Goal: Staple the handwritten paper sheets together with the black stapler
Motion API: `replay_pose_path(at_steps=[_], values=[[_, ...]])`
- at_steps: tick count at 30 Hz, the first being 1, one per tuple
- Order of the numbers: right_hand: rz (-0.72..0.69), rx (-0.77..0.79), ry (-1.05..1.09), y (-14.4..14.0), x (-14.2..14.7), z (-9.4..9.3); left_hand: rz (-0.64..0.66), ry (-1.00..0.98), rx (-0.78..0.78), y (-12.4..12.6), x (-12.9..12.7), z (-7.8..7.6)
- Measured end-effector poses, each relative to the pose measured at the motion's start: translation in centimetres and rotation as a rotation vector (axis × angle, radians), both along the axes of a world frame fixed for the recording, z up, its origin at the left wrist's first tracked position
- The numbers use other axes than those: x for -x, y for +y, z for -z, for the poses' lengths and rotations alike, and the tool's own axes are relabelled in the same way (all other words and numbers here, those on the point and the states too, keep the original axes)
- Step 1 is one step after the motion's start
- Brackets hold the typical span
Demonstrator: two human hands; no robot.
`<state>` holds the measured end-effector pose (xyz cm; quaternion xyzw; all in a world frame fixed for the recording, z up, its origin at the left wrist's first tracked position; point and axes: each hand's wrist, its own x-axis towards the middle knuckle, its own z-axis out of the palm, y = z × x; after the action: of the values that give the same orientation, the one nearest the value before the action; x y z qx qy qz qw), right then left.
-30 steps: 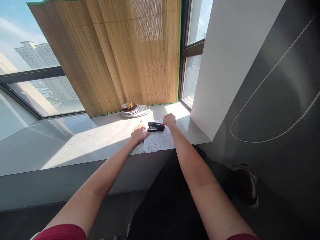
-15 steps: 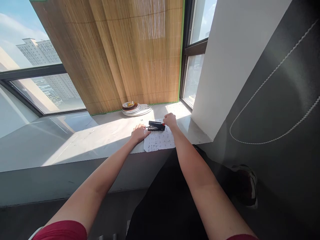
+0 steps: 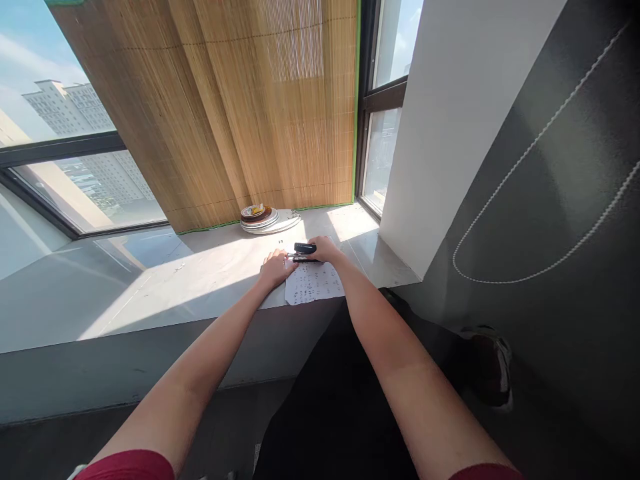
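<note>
A printed sheet of paper (image 3: 313, 285) lies at the front edge of the grey window sill (image 3: 210, 267). My left hand (image 3: 275, 268) rests flat on the sill, its fingers on the paper's left top corner. My right hand (image 3: 325, 249) grips the back of a black stapler (image 3: 303, 251), whose jaws are apart over the paper's top edge, close to my left fingertips.
A stack of plates (image 3: 264, 219) with something orange on top stands further back on the sill, below a bamboo blind (image 3: 250, 100). A white pillar (image 3: 450, 133) bounds the sill on the right. A shoe (image 3: 493, 363) shows on the dark floor.
My right hand has slid left along the stapler and taken hold of it; the stapler has moved left toward my left hand, and its top now stands raised off its base.
</note>
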<state>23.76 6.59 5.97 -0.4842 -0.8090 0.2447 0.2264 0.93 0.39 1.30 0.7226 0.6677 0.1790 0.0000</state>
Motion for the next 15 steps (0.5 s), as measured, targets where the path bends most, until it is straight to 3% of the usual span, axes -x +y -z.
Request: replay_pose_path(at_steps=[5, 9, 15], values=[[0.055, -0.072, -0.072, -0.6, 0.0, -0.6, -0.003, -0.044, -0.019, -0.4, -0.3, -0.3], [0.046, -0.273, 0.002, -0.9, 0.3, -1.1, -0.14, -0.11, -0.131, -1.0, -0.6, -0.4], [-0.29, -0.66, 0.022, -1.2, 1.8, -1.4, -0.307, -0.174, -0.082, -1.1, -0.4, -0.4]])
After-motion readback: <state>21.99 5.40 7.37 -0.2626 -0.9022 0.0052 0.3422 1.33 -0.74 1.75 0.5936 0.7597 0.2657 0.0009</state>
